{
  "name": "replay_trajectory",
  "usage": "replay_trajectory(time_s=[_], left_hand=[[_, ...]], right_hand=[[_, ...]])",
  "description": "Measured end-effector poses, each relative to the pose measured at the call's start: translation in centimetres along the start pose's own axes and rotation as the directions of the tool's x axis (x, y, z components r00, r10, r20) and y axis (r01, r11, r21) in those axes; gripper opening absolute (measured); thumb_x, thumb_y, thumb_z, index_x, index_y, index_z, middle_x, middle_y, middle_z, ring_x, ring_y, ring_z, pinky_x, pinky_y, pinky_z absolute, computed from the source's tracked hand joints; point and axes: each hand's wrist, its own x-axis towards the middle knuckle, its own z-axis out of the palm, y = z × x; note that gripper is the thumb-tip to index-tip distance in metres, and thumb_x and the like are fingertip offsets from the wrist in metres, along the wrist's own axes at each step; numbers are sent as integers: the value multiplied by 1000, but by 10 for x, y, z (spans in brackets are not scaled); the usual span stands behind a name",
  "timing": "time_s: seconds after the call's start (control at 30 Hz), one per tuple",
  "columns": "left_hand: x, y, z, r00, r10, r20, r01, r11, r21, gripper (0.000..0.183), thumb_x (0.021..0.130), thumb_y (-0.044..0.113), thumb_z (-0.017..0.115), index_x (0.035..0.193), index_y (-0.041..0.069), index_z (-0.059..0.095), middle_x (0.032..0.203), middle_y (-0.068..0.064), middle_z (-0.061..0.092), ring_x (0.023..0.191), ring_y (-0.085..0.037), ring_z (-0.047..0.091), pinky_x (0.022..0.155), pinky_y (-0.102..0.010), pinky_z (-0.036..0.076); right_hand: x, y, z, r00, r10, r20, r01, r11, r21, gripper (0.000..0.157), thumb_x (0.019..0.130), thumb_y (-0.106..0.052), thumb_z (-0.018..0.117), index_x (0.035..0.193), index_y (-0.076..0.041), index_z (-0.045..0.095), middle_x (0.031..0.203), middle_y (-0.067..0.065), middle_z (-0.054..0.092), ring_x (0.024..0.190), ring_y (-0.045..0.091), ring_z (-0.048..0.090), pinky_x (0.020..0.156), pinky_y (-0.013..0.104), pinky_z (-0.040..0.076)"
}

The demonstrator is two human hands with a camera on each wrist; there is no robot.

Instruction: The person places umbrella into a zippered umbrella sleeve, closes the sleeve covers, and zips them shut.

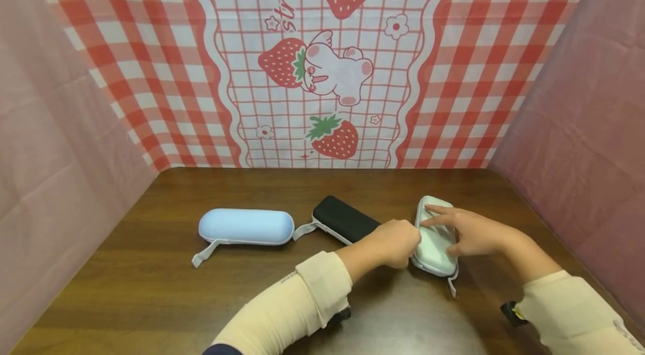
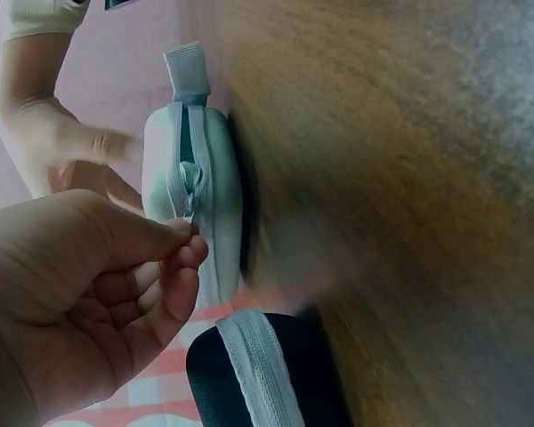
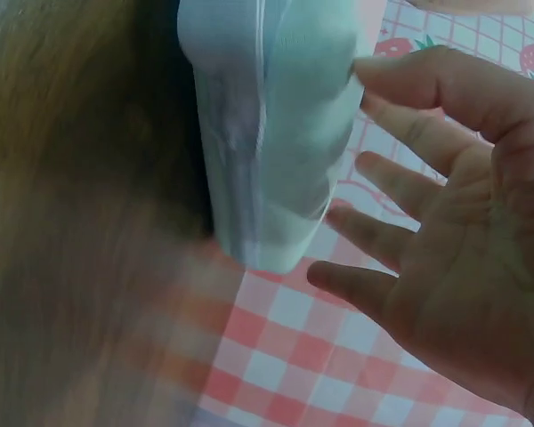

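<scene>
A pale green zip case [image 1: 434, 248] lies on the right part of the table. My left hand [image 1: 398, 244] is at its left side; in the left wrist view, thumb and forefinger pinch the small zipper pull [image 2: 190, 213]. A narrow gap shows between the zipper edges from the slider toward the grey strap [image 2: 188, 71] at the near end. Over the case's top, my right hand [image 1: 476, 232] spreads its fingers, with the fingertips at the lid. The right wrist view shows that hand [image 3: 454, 196] with fingers extended beside the case. The inside of the case is hidden.
A black case [image 1: 345, 218] lies in the middle, partly behind my left forearm, its grey strap [image 1: 305, 229] pointing left. Farther left is a light blue case [image 1: 246, 226] with a strap. Pink cloth [image 1: 589, 108] and a strawberry-print sheet [image 1: 327, 64] wall in the table.
</scene>
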Motion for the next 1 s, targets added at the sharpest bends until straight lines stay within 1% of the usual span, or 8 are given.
replay_trajectory(time_s=[0.03,0.1,0.27,0.37,0.5,0.73,0.9,1.0], left_hand=[[1,0,-1,1000,-8,-3,8,1000,3,20,82,15,73,70,20,59,65,12,55,66,-4,53,64,-22,49],[2,-1,-1,1000,-25,-10,25,1000,9,19,81,14,73,70,20,59,67,11,56,67,-4,54,64,-23,50],[6,-3,1,998,-63,-21,64,998,7,16,81,14,72,72,20,61,71,9,60,69,-6,56,64,-25,51],[9,-6,3,995,-94,-44,95,995,10,15,81,14,71,71,19,62,73,8,62,69,-7,57,63,-26,51],[13,-8,5,992,-108,-65,109,994,10,15,81,13,71,70,19,63,75,7,64,68,-8,57,62,-26,52],[9,-8,7,993,-113,-39,112,993,-35,14,81,12,71,72,18,62,72,7,61,66,-7,54,60,-26,49],[4,-3,9,995,-94,-44,91,993,-69,22,83,15,71,67,18,57,64,9,54,62,-7,51,57,-25,47],[2,0,11,996,-76,-55,72,995,-68,24,85,17,69,65,19,56,62,10,52,61,-7,52,57,-24,48]], right_hand=[[-1,0,-1,1000,8,0,-8,1000,-10,68,62,1,77,128,-5,63,149,28,35,132,49,34,78,33,44],[-3,0,-2,1000,13,-11,-13,998,-55,71,58,0,80,127,-5,63,146,27,40,129,47,40,77,32,45],[-8,7,1,998,-29,-56,19,983,-180,71,53,-8,88,121,-3,65,129,25,57,115,44,54,85,49,49],[-11,14,4,993,-53,-104,31,978,-207,70,52,-13,91,116,-1,66,120,21,62,109,39,58,86,50,49],[-15,22,6,986,-59,-153,26,977,-209,70,54,-22,93,115,1,66,114,15,64,105,34,59,84,48,49],[-14,26,8,983,-59,-176,24,981,-191,70,57,-29,93,114,1,66,113,14,64,104,35,59,85,51,48],[-13,24,9,979,-54,-195,12,978,-210,68,59,-31,93,113,2,67,109,13,65,99,33,61,81,48,50],[-12,23,10,978,-49,-205,1,973,-229,67,60,-32,92,112,2,68,107,13,66,97,33,61,79,48,51]])
